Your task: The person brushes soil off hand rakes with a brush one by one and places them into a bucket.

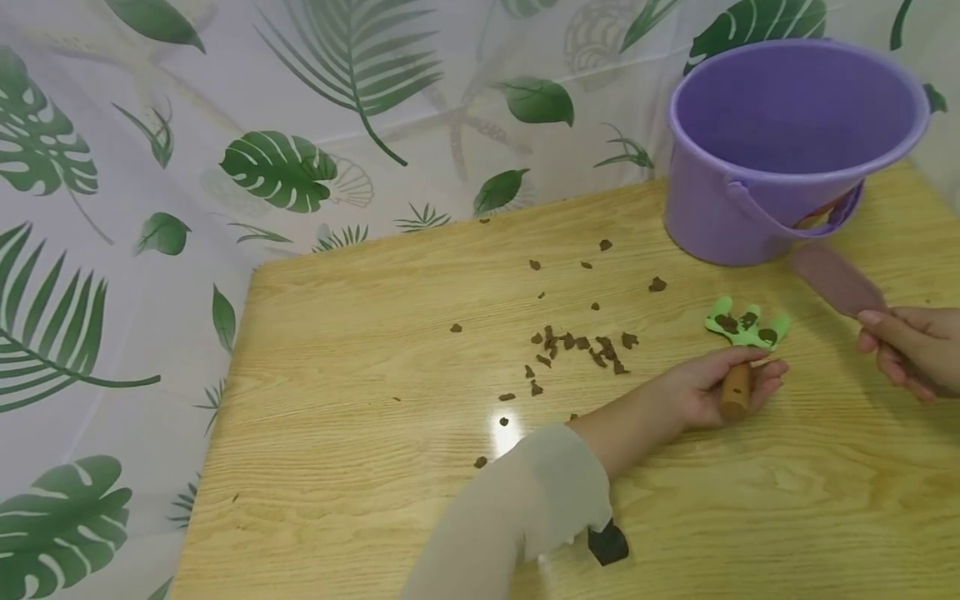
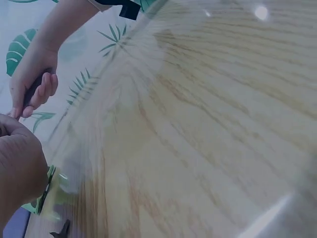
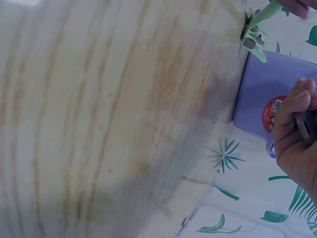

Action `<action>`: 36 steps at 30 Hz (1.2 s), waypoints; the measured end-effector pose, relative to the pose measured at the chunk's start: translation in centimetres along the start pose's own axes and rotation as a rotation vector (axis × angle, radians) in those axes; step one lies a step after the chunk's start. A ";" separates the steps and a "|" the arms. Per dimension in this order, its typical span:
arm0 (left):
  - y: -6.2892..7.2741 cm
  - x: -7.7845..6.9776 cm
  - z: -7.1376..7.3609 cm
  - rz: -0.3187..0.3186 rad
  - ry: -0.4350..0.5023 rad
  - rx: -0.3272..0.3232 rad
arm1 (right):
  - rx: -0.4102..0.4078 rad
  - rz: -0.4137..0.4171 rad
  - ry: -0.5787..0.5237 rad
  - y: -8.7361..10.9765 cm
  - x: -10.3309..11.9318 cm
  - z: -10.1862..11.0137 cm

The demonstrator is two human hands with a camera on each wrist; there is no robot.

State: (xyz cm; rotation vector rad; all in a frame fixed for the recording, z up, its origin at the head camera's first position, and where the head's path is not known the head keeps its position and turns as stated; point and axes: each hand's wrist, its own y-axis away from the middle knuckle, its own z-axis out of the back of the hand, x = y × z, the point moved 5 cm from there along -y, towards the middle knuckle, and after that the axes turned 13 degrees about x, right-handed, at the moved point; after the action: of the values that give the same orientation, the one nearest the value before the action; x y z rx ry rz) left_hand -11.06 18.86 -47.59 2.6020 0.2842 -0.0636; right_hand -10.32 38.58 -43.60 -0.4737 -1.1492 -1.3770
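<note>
In the head view my left hand (image 1: 705, 390) grips the brown handle of a small green hand rake (image 1: 742, 335) just above the table. Several dark brown flakes lie on its tines. My right hand (image 1: 917, 343) holds a flat mauve-brown trowel (image 1: 836, 279) by its handle, its blade pointing up and left toward the bucket. A purple bucket (image 1: 708, 204) stands upright beyond both tools, its handle hanging down in front. Loose brown flakes (image 1: 570, 342) are scattered left of the rake. In the right wrist view, curled fingers (image 3: 299, 101) wrap a dark handle.
The wooden table (image 1: 337, 400) meets a leaf-patterned cloth (image 1: 450, 100) along its back and left edges. A black wrist mount (image 1: 607, 543) sits by the left sleeve. More single flakes (image 1: 481, 462) lie near that forearm, and others are toward the back edge.
</note>
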 end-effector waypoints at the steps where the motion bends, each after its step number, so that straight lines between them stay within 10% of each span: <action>1: 0.1 0.0 -0.1 -0.011 0.023 -0.007 | 0.001 -0.003 -0.003 0.0 0.0 0.0; 14: 1.5 0.0 -0.7 0.061 0.403 -0.009 | 0.092 -0.089 0.109 -0.2 1.1 -0.5; 30: 4.5 -1.5 -1.8 0.069 0.327 0.036 | 0.120 -0.076 0.100 -0.9 3.3 -2.2; 36: 6.1 -2.0 -2.0 0.102 0.357 0.093 | 0.249 0.031 0.006 -1.4 5.1 -4.3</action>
State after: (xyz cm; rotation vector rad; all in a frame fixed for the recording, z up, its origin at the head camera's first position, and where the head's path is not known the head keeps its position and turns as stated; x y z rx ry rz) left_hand -11.72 14.36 -42.65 2.7052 0.2788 0.4364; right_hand -11.09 32.05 -41.65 -0.3071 -1.2830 -1.1882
